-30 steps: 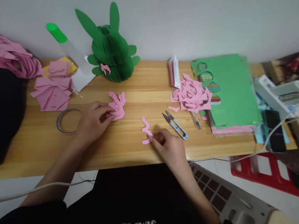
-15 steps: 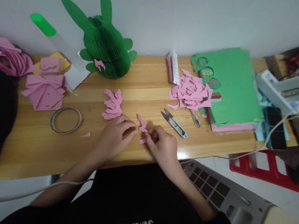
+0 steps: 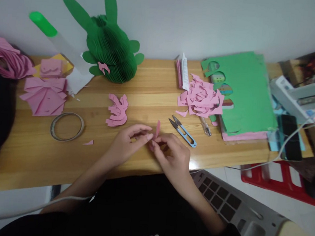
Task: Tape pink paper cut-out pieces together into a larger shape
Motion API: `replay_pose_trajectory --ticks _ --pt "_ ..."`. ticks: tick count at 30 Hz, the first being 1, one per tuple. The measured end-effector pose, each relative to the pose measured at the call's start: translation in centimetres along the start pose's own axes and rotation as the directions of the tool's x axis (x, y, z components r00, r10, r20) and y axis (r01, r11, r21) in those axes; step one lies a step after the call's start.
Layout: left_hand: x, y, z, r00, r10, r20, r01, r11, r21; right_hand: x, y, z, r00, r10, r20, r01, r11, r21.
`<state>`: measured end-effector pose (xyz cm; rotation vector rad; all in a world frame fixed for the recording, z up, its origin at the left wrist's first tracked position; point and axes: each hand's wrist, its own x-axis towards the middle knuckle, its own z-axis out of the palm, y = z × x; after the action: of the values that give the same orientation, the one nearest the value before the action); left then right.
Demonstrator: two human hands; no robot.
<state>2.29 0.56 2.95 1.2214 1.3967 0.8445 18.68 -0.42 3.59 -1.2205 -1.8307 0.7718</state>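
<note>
Both hands meet near the front edge of the wooden desk (image 3: 148, 91). My left hand (image 3: 127, 144) and my right hand (image 3: 171, 154) pinch a small pink paper cutout (image 3: 158, 129) between their fingertips, and it stands up on edge between them. A small stack of curved pink cutouts (image 3: 117, 111) lies just beyond my left hand. Small blue-handled snips (image 3: 183, 132) lie just right of my right hand.
A green honeycomb paper rabbit (image 3: 108, 47) stands at the back. A tape ring (image 3: 67, 126), folded pink paper (image 3: 45, 95) and a green-capped tube (image 3: 54, 41) lie left. Pink scraps (image 3: 200, 98), a green paper stack (image 3: 239, 92) and cables sit right.
My left hand left the stack of pink cutouts and came over to the right hand. The pink cutout was lifted off the desk and turned on edge between both hands.
</note>
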Motion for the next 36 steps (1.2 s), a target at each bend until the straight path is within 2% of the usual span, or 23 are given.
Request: replay_pose_trajectory --ticks 2,7,13,17,23,30,36 --pt "0.1 0.2 0.1 0.999 -0.039 0.026 0.041 0.997 -0.059 0.1 -0.2 -0.3 1.0 0.008 -0.001 -0.008 0.999 0.047" --pt "-0.2 1.3 -0.1 0.99 -0.116 0.079 0.125 0.985 -0.116 0.5 -0.6 -0.7 0.992 0.123 0.019 -0.125 0.966 0.226" --pt "-0.5 2.5 -0.4 0.994 -0.044 0.103 0.052 0.996 -0.078 0.9 -0.6 -0.9 0.971 0.237 0.032 -0.229 0.882 0.413" --pt "-0.9 2.9 -0.4 0.991 -0.008 0.136 0.016 0.998 -0.057 1.1 -0.6 -1.2 0.946 0.302 0.119 -0.319 0.801 0.507" --pt "-1.4 3.3 -0.9 0.969 -0.019 0.245 0.041 0.996 -0.084 1.7 -0.3 -1.7 0.934 0.325 0.152 -0.353 0.756 0.551" --pt "-1.9 3.2 -0.1 0.975 -0.089 0.205 0.106 0.991 -0.077 1.9 -0.5 -1.5 0.91 0.373 0.181 -0.403 0.695 0.596" --pt "-1.6 3.5 0.1 0.959 -0.037 0.279 0.099 0.973 -0.209 2.0 -0.4 -1.6 0.907 0.379 0.185 -0.411 0.697 0.588"
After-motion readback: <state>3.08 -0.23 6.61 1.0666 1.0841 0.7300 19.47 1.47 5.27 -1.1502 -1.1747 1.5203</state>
